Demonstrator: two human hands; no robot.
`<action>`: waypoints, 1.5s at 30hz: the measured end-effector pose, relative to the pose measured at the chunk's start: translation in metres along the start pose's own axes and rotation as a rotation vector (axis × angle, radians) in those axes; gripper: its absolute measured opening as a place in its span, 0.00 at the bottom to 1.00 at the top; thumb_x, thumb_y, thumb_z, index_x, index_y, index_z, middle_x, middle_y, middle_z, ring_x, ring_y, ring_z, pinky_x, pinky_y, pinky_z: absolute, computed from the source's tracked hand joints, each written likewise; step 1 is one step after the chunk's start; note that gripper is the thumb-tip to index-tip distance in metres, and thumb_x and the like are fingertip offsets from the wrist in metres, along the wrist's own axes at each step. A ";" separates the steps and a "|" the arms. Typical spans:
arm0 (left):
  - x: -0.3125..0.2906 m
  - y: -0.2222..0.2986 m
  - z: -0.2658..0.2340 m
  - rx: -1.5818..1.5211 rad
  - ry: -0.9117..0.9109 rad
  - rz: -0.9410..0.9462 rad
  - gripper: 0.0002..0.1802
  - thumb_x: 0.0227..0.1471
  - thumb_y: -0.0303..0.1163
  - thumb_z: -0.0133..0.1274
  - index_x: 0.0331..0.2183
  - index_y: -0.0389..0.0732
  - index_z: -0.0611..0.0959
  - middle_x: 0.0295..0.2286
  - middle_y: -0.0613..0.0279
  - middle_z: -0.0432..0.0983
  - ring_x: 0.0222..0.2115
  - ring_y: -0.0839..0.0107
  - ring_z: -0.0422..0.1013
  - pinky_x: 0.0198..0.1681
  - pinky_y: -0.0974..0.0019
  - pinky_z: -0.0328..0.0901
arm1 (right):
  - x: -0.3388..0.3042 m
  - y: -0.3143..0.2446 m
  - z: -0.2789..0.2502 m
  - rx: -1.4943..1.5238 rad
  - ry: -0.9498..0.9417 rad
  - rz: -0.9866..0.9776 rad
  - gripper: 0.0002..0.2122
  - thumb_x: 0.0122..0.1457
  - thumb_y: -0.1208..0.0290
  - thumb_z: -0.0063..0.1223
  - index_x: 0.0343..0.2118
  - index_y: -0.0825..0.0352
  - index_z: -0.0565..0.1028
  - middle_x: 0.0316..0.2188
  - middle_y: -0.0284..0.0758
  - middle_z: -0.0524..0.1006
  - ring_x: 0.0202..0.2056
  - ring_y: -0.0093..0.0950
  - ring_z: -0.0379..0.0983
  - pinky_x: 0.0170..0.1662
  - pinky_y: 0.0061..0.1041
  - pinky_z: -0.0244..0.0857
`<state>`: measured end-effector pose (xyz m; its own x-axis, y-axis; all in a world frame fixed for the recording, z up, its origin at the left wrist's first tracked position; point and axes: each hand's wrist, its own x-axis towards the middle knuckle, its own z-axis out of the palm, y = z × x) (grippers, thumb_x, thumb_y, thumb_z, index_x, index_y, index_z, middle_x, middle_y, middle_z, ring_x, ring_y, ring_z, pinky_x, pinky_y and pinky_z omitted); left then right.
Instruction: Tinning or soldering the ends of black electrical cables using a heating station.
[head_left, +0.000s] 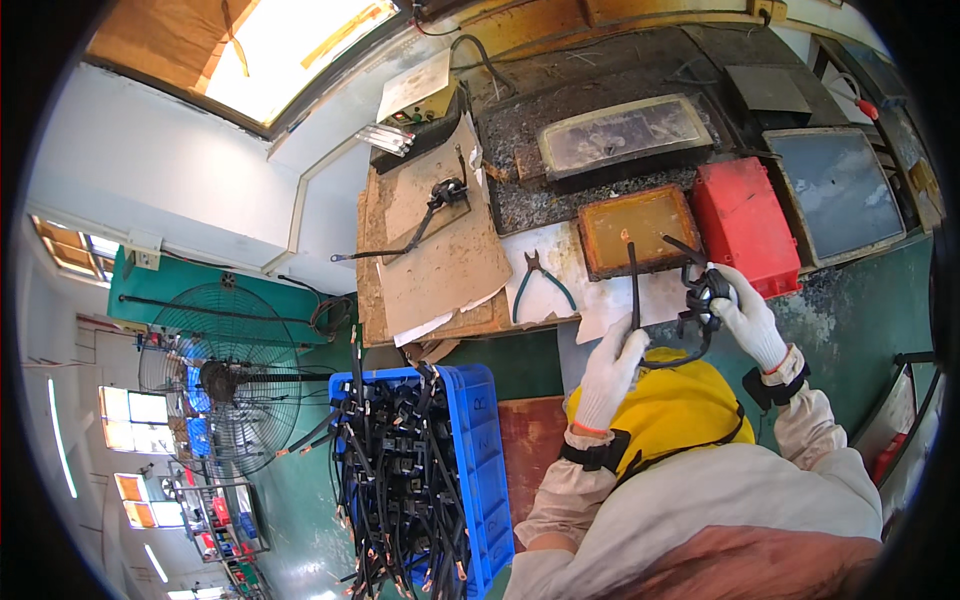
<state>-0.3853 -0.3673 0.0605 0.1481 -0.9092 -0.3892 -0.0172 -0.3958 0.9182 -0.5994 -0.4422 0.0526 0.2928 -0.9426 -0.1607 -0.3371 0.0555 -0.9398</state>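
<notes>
My left hand, in a white glove, grips a black cable and holds it upright, its tip over a shallow tray of amber liquid. My right hand, also gloved, holds the coiled black part of the same cable with its plug, just in front of a red box. Below both hands lies a yellow cloth-like thing against my body.
A blue crate full of black cables with bare ends stands at lower left. Green-handled pliers lie on white paper next to a cardboard sheet. Dark metal trays and a grey pan sit behind. A large fan stands far left.
</notes>
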 end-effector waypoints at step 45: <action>0.130 0.047 0.022 -0.079 -0.015 0.387 0.29 0.53 0.35 0.49 0.53 0.35 0.62 0.36 0.60 0.69 0.26 0.79 0.65 0.26 0.76 0.64 | 0.134 0.019 -0.045 0.313 0.119 -0.223 0.21 0.60 0.64 0.43 0.53 0.70 0.60 0.34 0.32 0.71 0.31 0.18 0.69 0.33 0.18 0.66</action>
<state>-0.3889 -0.5073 0.0515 0.1311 -0.9913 -0.0137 0.0069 -0.0129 0.9999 -0.6074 -0.5825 0.0265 0.2158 -0.9734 0.0764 0.0167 -0.0745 -0.9971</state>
